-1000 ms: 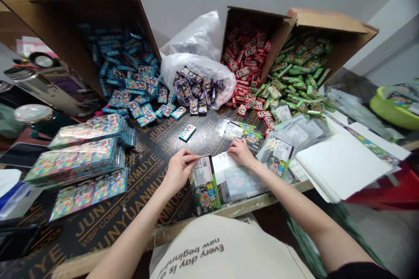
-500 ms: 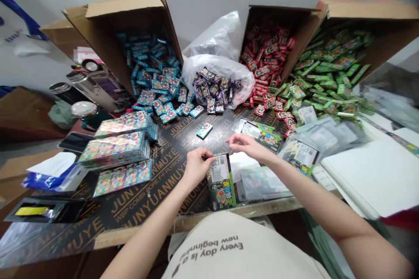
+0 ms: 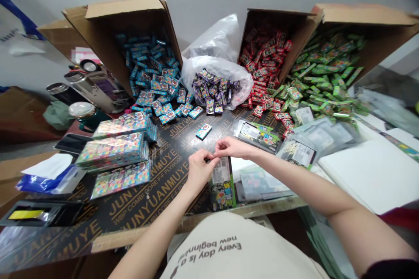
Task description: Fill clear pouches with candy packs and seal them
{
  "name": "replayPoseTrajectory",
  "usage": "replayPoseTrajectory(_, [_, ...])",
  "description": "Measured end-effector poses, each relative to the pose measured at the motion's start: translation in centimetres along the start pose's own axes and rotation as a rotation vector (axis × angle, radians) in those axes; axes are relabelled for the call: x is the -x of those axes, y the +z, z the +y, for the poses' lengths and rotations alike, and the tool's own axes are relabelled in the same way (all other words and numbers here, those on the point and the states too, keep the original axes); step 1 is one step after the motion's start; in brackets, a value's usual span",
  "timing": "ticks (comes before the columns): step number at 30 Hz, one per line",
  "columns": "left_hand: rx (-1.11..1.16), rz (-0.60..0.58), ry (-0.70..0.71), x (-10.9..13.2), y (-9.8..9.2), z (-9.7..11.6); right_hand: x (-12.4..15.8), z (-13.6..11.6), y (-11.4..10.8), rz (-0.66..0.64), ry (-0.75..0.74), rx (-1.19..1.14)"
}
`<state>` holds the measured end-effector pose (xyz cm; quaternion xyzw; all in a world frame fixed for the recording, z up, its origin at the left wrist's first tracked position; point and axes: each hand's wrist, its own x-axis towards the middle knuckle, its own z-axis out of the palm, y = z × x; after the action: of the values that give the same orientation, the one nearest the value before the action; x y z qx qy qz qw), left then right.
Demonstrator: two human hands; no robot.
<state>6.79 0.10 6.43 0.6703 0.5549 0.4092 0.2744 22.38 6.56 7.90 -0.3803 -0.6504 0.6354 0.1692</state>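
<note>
A flat printed packet point(image 3: 222, 189) in black and green, with a pale label at its top, hangs upright at the table's front edge. My left hand point(image 3: 199, 168) pinches its upper left corner. At that top edge my right hand point(image 3: 231, 146) is also closed, thumb and finger meeting the left fingertips. The fingers hide the exact spot they grip. Beyond my hands a single small blue box point(image 3: 203, 131) lies on the dark table point(image 3: 170, 150). Flat clear packets point(image 3: 262, 182) lie to the right of the held packet.
Open cartons at the back hold small blue boxes point(image 3: 150, 74), red boxes point(image 3: 266, 61) and green boxes point(image 3: 324, 74). Between them a clear bag point(image 3: 240, 76) holds purple ones. Filled packs point(image 3: 113, 150) are stacked left; more printed packets point(image 3: 258, 134) and white sheets point(image 3: 366, 170) lie right.
My right hand has moved left from beside the packet to its top edge and closed its fingers there. My left hand still holds the packet.
</note>
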Motion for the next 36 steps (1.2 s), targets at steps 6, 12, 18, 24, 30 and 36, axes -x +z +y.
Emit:
replayPoseTrajectory(6, [-0.104,-0.051,0.090,0.1,0.1,0.0,-0.2,2.5,0.5,0.267,0.030,-0.150])
replayPoseTrajectory(12, [-0.568,-0.166,0.059,0.0,-4.0,-3.5,1.4,7.3,-4.0,0.457,-0.001,0.539])
replayPoseTrajectory(18, [-0.595,-0.580,0.243,0.7,-3.1,-4.6,2.5,11.1,-4.6,0.415,-0.002,0.661])
replayPoseTrajectory(24, [-0.495,-0.876,0.229,1.9,0.7,-4.6,3.0,11.0,-2.8,0.382,-0.095,0.689])
replayPoseTrajectory(30, [-0.140,-0.762,0.001,0.4,-2.4,-2.2,4.0,10.8,-3.4,0.405,-0.085,0.615])
replayPoseTrajectory(36, [0.195,-0.313,-0.028,-0.3,-3.8,-1.3,4.4,7.3,-3.2,0.480,-0.145,0.387])
